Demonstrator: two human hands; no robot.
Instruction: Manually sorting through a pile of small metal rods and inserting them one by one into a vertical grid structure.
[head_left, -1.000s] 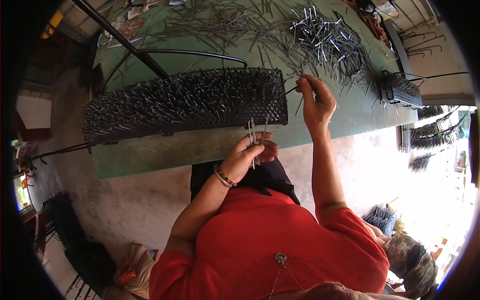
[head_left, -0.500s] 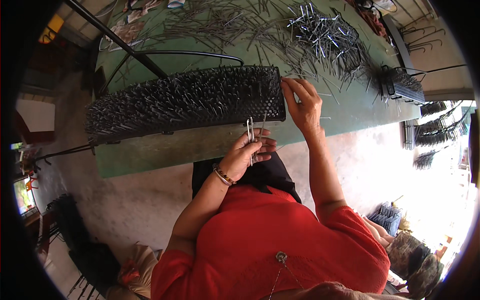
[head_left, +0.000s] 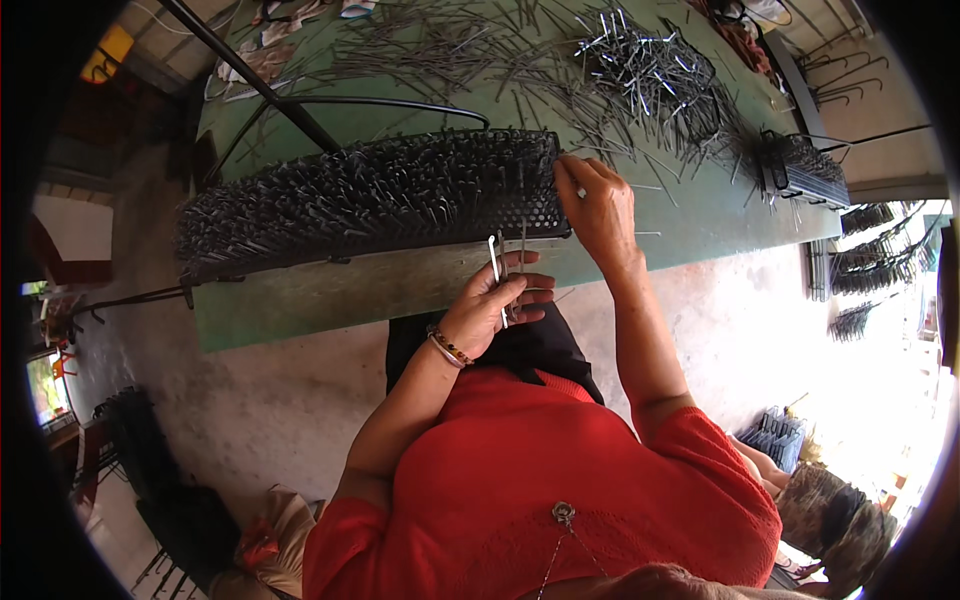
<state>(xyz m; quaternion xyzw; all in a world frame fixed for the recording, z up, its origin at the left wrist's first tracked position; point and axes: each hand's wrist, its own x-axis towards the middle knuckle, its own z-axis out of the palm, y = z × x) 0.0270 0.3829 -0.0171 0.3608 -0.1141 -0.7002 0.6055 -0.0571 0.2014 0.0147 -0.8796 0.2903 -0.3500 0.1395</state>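
Note:
My left hand [head_left: 482, 304] holds several thin metal rods [head_left: 494, 258] between thumb and fingers, just below the near edge of a long black rack. The other fingers are spread, and the rods stick up toward the rack. Perforated holes show at the rack's bare right end [head_left: 541, 214], while bent metal pins [head_left: 350, 195] densely fill the rest. At that right end, my right hand [head_left: 604, 208] is closed with its fingertips against the rack's edge. A small bright spot shows at its fingers; what they pinch is hidden.
Loose rods [head_left: 430, 50] lie scattered over the green table [head_left: 720, 225]. A heap of shiny rods [head_left: 650, 75] is at the back right, with a smaller filled rack [head_left: 810, 185] farther right. A black bar [head_left: 250, 75] slants up at the left. Someone sits at the lower right.
My right hand has turned and closed its fingers at the rack's right end. The rods in my left hand have tilted slightly to the left.

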